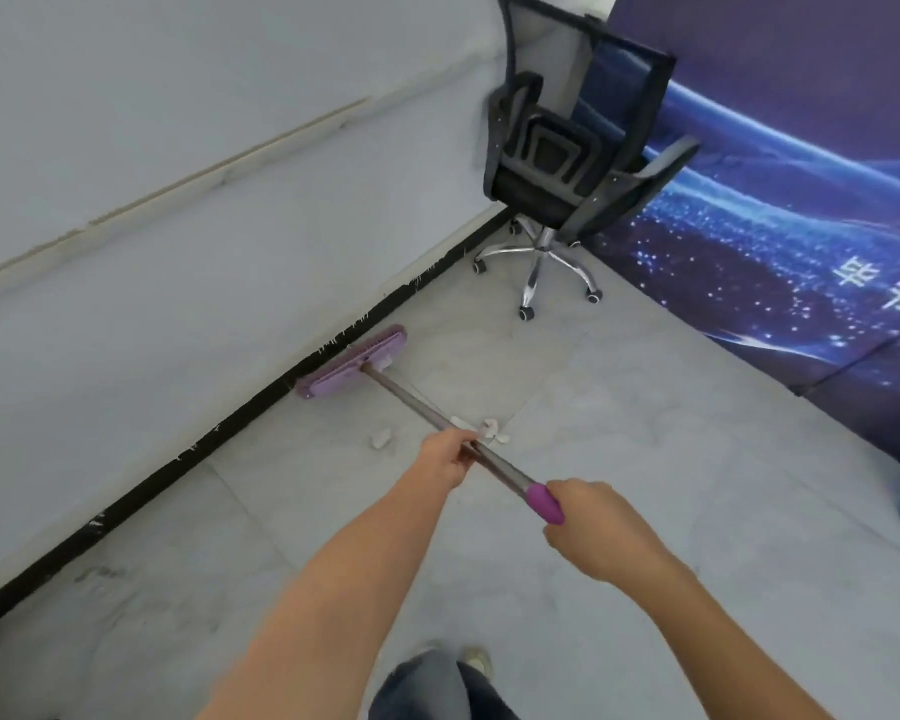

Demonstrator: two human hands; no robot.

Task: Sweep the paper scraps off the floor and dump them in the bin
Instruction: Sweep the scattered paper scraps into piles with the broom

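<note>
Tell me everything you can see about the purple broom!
The broom has a wide purple head, a thin grey metal-looking pole and a purple end grip. Its head sits by the black skirting, with the pole slanting back to the person. The left hand holds mid-pole; the right hand holds the grip.

Two bare forearms reaching in from the bottom edge, no sleeve anywhere along them — uncovered up to where the frame cuts them off. No watch, ring, band or glove on the left hand (450, 454) or the right hand (596, 527). Low in the centre, blue denim trousers (427, 688), slightly faded at the knee, darker on the inner leg. Just beyond the denim, the toe of a pale shoe (478, 659) — blurred, details unclear
</note>
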